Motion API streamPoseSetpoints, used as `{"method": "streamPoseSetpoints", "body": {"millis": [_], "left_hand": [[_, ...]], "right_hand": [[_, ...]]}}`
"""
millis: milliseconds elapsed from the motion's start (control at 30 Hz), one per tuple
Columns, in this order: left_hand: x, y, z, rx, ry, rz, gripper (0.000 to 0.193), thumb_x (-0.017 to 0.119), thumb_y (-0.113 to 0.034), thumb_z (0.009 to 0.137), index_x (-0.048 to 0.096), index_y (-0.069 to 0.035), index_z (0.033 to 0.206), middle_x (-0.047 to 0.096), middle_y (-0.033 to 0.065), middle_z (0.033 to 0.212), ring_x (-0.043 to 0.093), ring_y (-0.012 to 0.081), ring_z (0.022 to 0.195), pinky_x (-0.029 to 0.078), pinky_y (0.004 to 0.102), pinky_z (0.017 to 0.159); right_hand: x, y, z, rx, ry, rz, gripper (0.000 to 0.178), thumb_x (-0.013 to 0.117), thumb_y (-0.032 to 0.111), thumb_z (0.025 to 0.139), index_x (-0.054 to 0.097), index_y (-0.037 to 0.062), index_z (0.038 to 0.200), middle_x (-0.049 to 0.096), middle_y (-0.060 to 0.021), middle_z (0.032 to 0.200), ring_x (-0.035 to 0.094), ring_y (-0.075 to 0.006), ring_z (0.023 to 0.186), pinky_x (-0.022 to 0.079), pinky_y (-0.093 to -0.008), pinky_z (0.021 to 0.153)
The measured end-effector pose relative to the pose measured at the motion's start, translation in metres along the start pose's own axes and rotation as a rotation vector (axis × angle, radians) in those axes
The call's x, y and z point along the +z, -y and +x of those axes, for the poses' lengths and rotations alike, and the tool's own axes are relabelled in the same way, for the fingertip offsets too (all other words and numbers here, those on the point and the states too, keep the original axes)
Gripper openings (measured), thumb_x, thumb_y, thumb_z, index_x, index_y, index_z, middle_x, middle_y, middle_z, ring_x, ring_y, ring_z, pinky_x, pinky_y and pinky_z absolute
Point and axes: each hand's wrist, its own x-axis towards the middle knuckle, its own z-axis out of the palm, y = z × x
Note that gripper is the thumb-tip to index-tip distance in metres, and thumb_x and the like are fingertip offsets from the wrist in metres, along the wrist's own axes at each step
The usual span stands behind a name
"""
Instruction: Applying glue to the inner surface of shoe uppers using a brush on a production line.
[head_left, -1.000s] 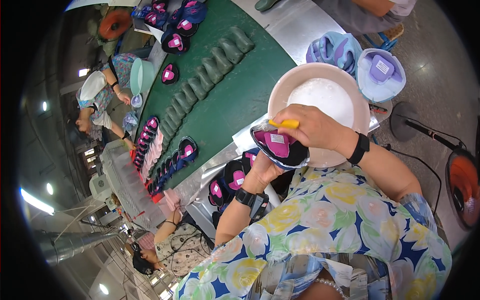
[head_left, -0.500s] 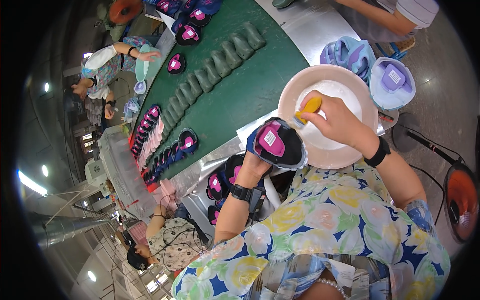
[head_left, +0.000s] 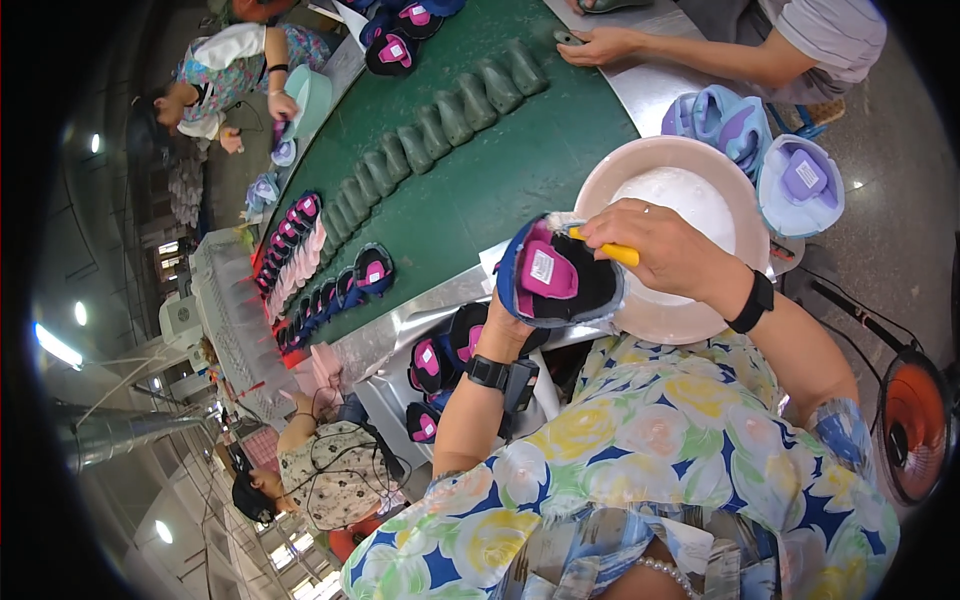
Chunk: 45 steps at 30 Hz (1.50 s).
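My left hand is closed around a dark blue and black shoe upper from below, its inside with a magenta tongue piece facing up. My right hand grips a brush by its yellow handle. The brush's pale bristles touch the far rim of the upper. Beside and partly under my right hand stands a pale pink basin with white liquid in it. More dark uppers with magenta insides lie on a metal surface left of my left wrist.
A green belt carries a curved row of dark green shoe lasts and several uppers. Light blue and purple uppers lie right of the basin. Across the belt's end, a co-worker's hand holds a last. An orange fan stands at right.
My right hand has brought the brush left from over the basin onto the upper's rim. The co-worker's hand at the top has reached in with a green last. The view has shifted slightly.
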Motion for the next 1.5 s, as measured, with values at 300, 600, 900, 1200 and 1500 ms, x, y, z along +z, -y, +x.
{"method": "streamPoseSetpoints", "body": {"millis": [300,600,900,1200,1500], "left_hand": [[-0.053,-0.017,0.000,0.205,0.010,0.106,0.039,0.050,-0.026,0.101,0.049,-0.006,0.134,0.059,0.0119,0.129,0.063,0.0274,0.113,0.054,0.0421,0.097],[-0.136,-0.044,0.015,0.501,-0.362,0.015,0.027,0.051,-0.022,0.101,0.051,-0.013,0.126,0.063,0.0041,0.107,0.064,0.0214,0.096,0.057,0.0375,0.072],[-0.359,-0.127,0.039,0.621,-0.637,-0.046,0.052,0.040,-0.001,0.100,0.030,-0.018,0.148,0.047,0.0112,0.140,0.056,0.0296,0.120,0.054,0.0449,0.096],[-0.298,-0.088,0.001,0.139,-0.562,0.590,0.061,0.073,-0.023,0.083,0.048,-0.004,0.135,0.062,0.0185,0.116,0.061,0.0280,0.106,0.047,0.0367,0.095],[-0.220,0.050,-0.040,0.166,-0.447,1.587,0.065,0.080,-0.005,0.061,0.055,-0.006,0.121,0.060,0.0133,0.112,0.055,0.0340,0.112,0.042,0.0443,0.095]], "right_hand": [[0.005,0.024,0.006,0.430,-0.006,0.110,0.014,0.066,0.009,0.089,0.061,0.0026,0.101,0.067,-0.0135,0.097,0.066,-0.0312,0.089,0.051,-0.0355,0.081],[0.042,-0.016,-0.003,0.740,-0.174,0.286,0.012,0.061,0.003,0.092,0.059,-0.0015,0.103,0.064,-0.0101,0.099,0.064,-0.0172,0.092,0.051,-0.0287,0.082],[0.041,-0.033,-0.017,0.933,-0.117,0.267,0.019,0.058,0.012,0.098,0.055,0.0012,0.113,0.063,-0.0097,0.105,0.059,-0.0133,0.089,0.049,-0.0271,0.079],[0.025,-0.051,-0.041,1.129,-0.176,0.264,0.024,0.057,0.017,0.100,0.055,0.0024,0.119,0.066,-0.0097,0.108,0.059,-0.0106,0.085,0.048,-0.0261,0.078],[0.023,-0.053,-0.054,0.880,-0.002,-0.089,0.016,0.064,0.010,0.094,0.059,-0.0018,0.104,0.066,-0.0095,0.098,0.066,-0.0153,0.083,0.054,-0.0281,0.075]]}}
